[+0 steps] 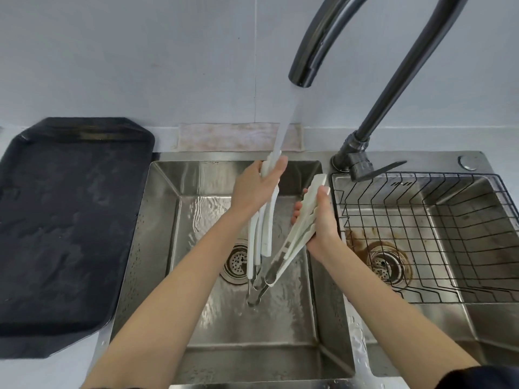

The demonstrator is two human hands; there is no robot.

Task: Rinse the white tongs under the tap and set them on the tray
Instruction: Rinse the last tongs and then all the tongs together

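Item: white tongs, two bundles over the sink point(157, 220). My left hand point(254, 189) grips one bundle point(265, 228) under the tap point(302, 77); right hand point(320, 220) clasps the other bundle point(302, 228) beside the stream. Risk, as I judge: wet handles slipping into the sink.

We see a pale grey wall point(140, 51) with one thin vertical seam point(255, 66), evenly lit. At its foot lies a worn beige strip point(230, 137) along the back edge of a light counter point(84, 369). Set into the counter is a stainless double sink point(157, 248); its right basin point(455, 313) holds a black wire rack point(421, 220) and shows brown staining round the drain point(386, 265).
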